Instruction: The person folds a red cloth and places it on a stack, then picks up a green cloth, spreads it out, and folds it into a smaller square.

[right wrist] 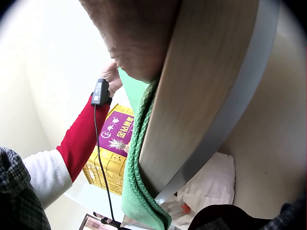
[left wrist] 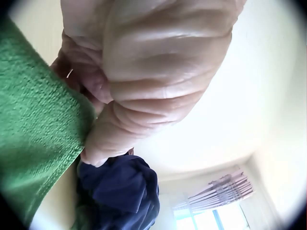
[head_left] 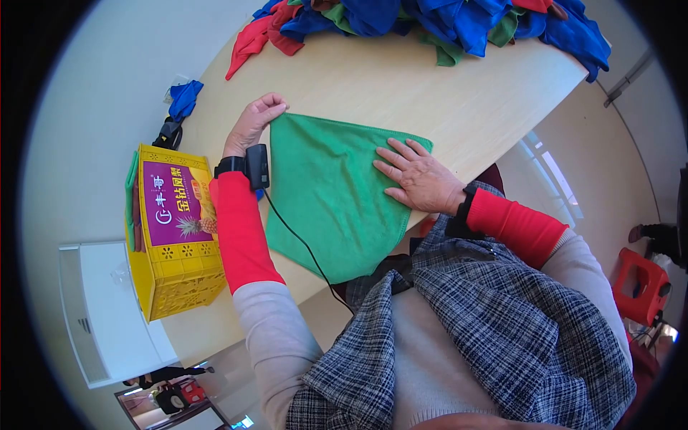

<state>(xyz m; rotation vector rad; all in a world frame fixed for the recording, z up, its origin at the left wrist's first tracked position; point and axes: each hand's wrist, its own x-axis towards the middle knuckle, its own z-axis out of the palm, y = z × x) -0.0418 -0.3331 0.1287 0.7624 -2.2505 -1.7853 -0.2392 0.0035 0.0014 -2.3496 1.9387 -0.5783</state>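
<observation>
A green cloth (head_left: 326, 193) lies spread on the pale wooden table (head_left: 344, 82), its near part hanging over the front edge. At its far left corner, my left hand (head_left: 254, 123) pinches the cloth between thumb and fingers. The left wrist view shows the thumb (left wrist: 108, 139) pressed against the stitched corner of the cloth (left wrist: 43, 120). My right hand (head_left: 423, 179) rests on the cloth's right side, palm down with fingers spread. From the right wrist, the cloth (right wrist: 139, 191) is seen draping in layered folds past the table edge (right wrist: 211, 124).
Blue, red and green cloths (head_left: 444, 25) are heaped along the far side of the table. A yellow crate (head_left: 183, 276) with a purple pineapple label stands at the left. Beyond it lies a small blue cloth (head_left: 185, 99). A red stool (head_left: 640, 287) is on the floor at right.
</observation>
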